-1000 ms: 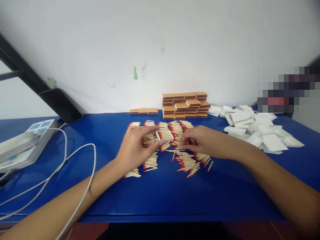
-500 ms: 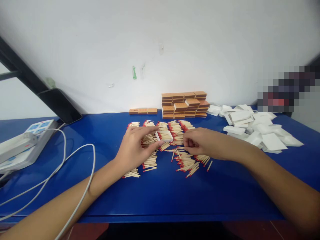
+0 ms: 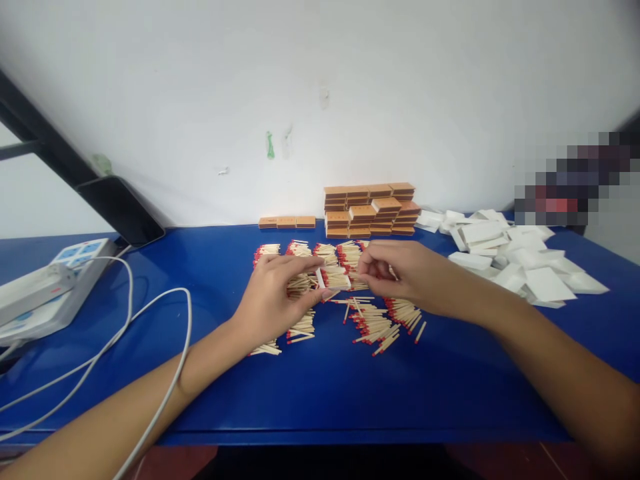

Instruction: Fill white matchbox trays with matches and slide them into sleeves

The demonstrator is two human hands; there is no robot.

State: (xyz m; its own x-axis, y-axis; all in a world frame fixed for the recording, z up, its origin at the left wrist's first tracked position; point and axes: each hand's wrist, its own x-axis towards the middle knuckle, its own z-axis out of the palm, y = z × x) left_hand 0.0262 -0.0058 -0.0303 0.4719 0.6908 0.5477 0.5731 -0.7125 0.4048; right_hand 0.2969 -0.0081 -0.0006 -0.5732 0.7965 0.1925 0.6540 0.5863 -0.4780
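Observation:
A small white matchbox tray [image 3: 342,287] with red-tipped matches in it is pinched between the thumb and fingers of my left hand [image 3: 270,287]. To the right of the tray, my right hand [image 3: 395,268] is closed in a pinch. A thin pale matchstick [image 3: 354,275] appears to stick out from its fingertips toward the tray. Piles of loose matches [image 3: 373,323] lie under and around both hands, in rows on the blue table [image 3: 320,387]. My hands cover part of these piles.
Stacked orange-brown matchboxes [image 3: 370,213] stand against the wall, with a short row of matchboxes [image 3: 287,223] left of them. A heap of white trays [image 3: 525,257] lies at the right. A power strip [image 3: 75,257] sits at the left; a white cable [image 3: 187,313] crosses my left forearm.
My right hand has risen slightly and moved left, its fingertips now closer to the tray. The tray has shifted a little to the right and down in my left hand.

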